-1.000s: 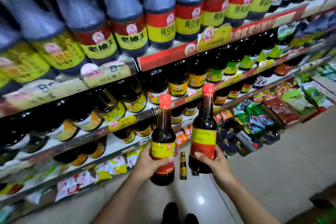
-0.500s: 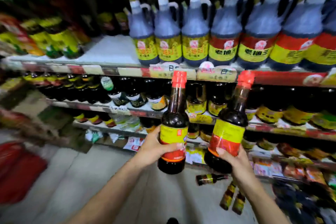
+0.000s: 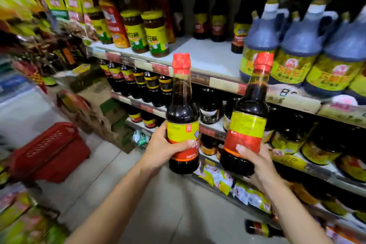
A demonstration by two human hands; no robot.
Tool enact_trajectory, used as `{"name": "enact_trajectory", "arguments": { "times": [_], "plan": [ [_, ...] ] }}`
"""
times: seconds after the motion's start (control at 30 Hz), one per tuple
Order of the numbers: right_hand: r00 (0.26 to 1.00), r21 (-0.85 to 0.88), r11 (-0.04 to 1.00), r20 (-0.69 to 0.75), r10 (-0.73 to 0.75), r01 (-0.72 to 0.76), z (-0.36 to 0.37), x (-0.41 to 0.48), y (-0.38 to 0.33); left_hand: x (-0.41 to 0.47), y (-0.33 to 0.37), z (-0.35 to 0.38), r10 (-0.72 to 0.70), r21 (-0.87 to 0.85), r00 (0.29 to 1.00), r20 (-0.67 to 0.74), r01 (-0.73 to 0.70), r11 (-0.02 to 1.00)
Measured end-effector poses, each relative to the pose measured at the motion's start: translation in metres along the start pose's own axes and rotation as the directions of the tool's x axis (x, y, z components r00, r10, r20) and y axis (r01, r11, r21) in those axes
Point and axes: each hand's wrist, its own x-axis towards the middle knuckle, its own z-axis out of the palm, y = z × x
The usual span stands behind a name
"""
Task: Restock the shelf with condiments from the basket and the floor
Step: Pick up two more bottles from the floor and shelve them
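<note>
Since half a second ago the view has swung left. The two dark sauce bottles, held before in front of the row of jugs, now show against a bare stretch of the upper shelf (image 3: 208,53). A red basket (image 3: 49,150) has also come into view on the floor at the left.

The left bottle (image 3: 182,113) stands upright in the left hand (image 3: 162,148). The thumb lies across the front of its lower label, and the fingers are hidden behind the glass. The right bottle (image 3: 247,117) leans with its red cap to the right. The right hand (image 3: 259,162) grips it low, thumb on the red band of the label, and the other fingers are out of sight behind it. The bottles are near each other but apart, and the print on both labels is too smeared to read.

A third bottle (image 3: 261,229) lies on its side on the floor at the lower right, one end cut off by the right forearm. Jugs (image 3: 299,45) stand to the right of the bare stretch and yellow-lidded jars (image 3: 147,31) to its left. Everything at the far left is motion-blurred, and what the basket holds cannot be made out.
</note>
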Motion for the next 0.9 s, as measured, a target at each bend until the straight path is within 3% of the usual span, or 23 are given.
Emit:
{"name": "enact_trajectory", "arguments": {
  "times": [0.3,0.53,0.67,0.77,0.9],
  "plan": [
    [0.997,0.149,0.988,0.066,0.034,-0.044,0.065,0.083,-0.001,0.082,0.027,-0.070,0.088,0.015,0.996,-0.008,-0.088,0.996],
    [0.988,0.415,0.903,0.144,0.055,-0.111,0.104,0.168,-0.016,0.168,0.051,-0.089,0.097,0.087,0.990,0.105,-0.106,0.991],
    [0.983,0.405,0.909,0.180,0.024,-0.097,0.125,0.201,-0.028,0.219,0.062,-0.097,0.088,0.101,0.985,0.151,-0.104,0.989],
    [0.990,0.334,0.939,0.132,0.037,-0.080,0.130,0.223,-0.030,0.255,0.066,-0.097,0.098,0.072,0.972,0.212,-0.115,0.991],
    [0.993,0.206,0.978,-0.120,-0.013,0.037,0.137,0.254,-0.029,0.305,0.065,-0.095,0.115,0.004,0.944,0.310,-0.122,0.993]
  ]
}}
